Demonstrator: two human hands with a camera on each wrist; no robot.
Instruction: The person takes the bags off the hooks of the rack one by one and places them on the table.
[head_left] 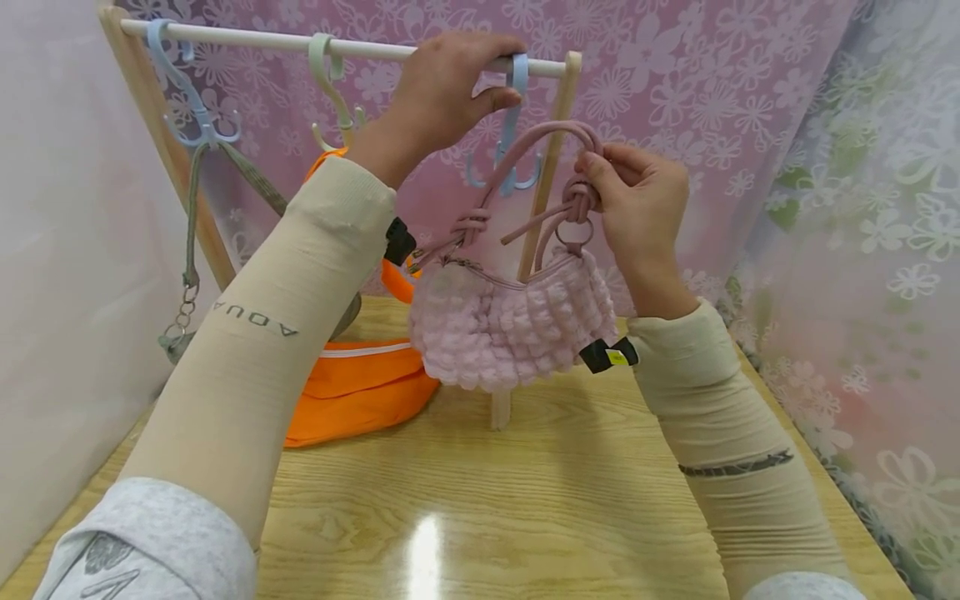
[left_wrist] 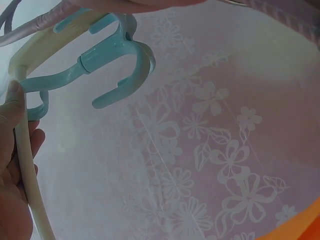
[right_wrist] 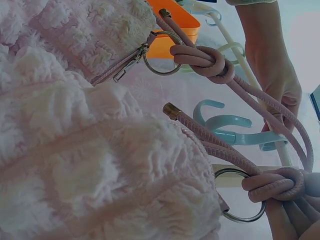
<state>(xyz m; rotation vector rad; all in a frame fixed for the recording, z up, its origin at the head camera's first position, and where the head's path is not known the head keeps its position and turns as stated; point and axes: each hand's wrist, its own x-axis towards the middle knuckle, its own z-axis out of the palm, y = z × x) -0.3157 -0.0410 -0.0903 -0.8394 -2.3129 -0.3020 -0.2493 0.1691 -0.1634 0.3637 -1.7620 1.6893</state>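
Observation:
A pink fluffy handbag (head_left: 510,325) hangs in the air from its knotted strap (head_left: 555,127). My right hand (head_left: 645,208) pinches that strap beside the knot at the bag's right end. Up at the white rail (head_left: 255,37), my left hand (head_left: 450,92) holds the top of a light blue hook (head_left: 509,125) between thumb and fingers. In the left wrist view, the prongs of the blue hook (left_wrist: 122,60) carry nothing. The strap's arch overlaps the hook in the head view. The right wrist view shows the fluffy bag (right_wrist: 90,150) up close, with metal rings at the strap ends.
On the rail's left, another blue hook (head_left: 191,100) carries a grey-green strap (head_left: 192,217). A pale green hook (head_left: 330,83) hangs mid-rail, with an orange bag (head_left: 360,387) below it. The rack's wooden legs stand on a wood-grain table (head_left: 480,508).

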